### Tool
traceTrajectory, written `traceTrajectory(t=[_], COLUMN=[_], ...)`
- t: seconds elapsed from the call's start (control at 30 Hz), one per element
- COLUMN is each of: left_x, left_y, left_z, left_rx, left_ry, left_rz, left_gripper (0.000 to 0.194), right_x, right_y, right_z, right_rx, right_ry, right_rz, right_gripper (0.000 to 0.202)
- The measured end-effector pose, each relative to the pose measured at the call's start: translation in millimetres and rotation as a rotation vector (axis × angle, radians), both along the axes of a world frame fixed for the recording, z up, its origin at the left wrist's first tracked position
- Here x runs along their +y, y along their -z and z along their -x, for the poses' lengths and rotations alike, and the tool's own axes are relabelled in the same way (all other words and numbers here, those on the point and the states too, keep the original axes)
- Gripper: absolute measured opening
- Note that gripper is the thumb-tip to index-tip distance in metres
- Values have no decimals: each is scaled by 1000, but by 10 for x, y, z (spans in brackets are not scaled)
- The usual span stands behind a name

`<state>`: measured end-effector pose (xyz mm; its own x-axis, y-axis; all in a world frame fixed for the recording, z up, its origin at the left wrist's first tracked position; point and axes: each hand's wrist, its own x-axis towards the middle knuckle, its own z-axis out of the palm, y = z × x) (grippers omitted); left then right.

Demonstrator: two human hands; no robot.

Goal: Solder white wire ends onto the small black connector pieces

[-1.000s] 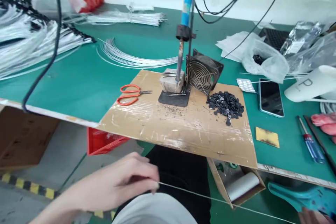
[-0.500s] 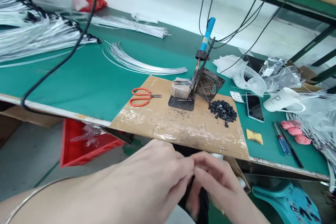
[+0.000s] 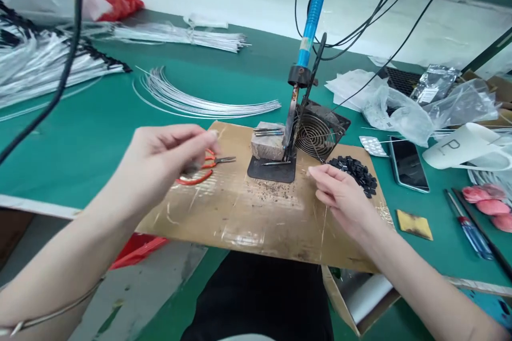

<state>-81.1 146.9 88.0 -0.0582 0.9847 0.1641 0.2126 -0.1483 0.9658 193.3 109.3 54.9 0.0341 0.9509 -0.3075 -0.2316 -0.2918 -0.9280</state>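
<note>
Positioning both hands above the cardboard (image 3: 240,226) appears to be the step in hand, judged from their posture. The left hand (image 3: 168,157) is raised over the scissors (image 3: 216,161), partly hiding the orange handles. Its fingers are drawn into a narrow grip; blur at the tips prevents telling whether they meet or hold anything. The right hand (image 3: 346,194) is beside the black parts (image 3: 356,171), partly covering the pile. Its thumb and forefinger form a closed pinch; whether a thin item lies within it cannot be told.

The scissors and black parts lie on the cardboard, at opposite sides of the stand (image 3: 272,172). The iron (image 3: 311,29) is upright with a slight tilt, tip down beside the block (image 3: 267,146). The fan (image 3: 318,136) is behind the iron, toward the black parts. The wires (image 3: 196,102) lie beyond the cardboard.

Any move between the hands calls for clearance from the iron's tip, which may be hot, and for a light fingertip grip on small or thin items.
</note>
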Motion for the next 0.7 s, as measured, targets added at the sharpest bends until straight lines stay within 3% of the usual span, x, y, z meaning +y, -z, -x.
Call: traceTrajectory(t=[0.13, 0.23, 0.7], left_x=[490, 648, 679], left_y=[190, 297, 362], left_z=[62, 22, 6], left_rx=[-210, -241, -242], left_ry=[-121, -144, -139], left_rz=[55, 79, 240], left_gripper=[19, 20, 20], right_x=[222, 263, 349], right_y=[136, 195, 293], right_z=[43, 93, 143], right_rx=[66, 108, 261], right_ry=[-15, -39, -70], right_rz=[19, 37, 36], right_gripper=[41, 39, 28])
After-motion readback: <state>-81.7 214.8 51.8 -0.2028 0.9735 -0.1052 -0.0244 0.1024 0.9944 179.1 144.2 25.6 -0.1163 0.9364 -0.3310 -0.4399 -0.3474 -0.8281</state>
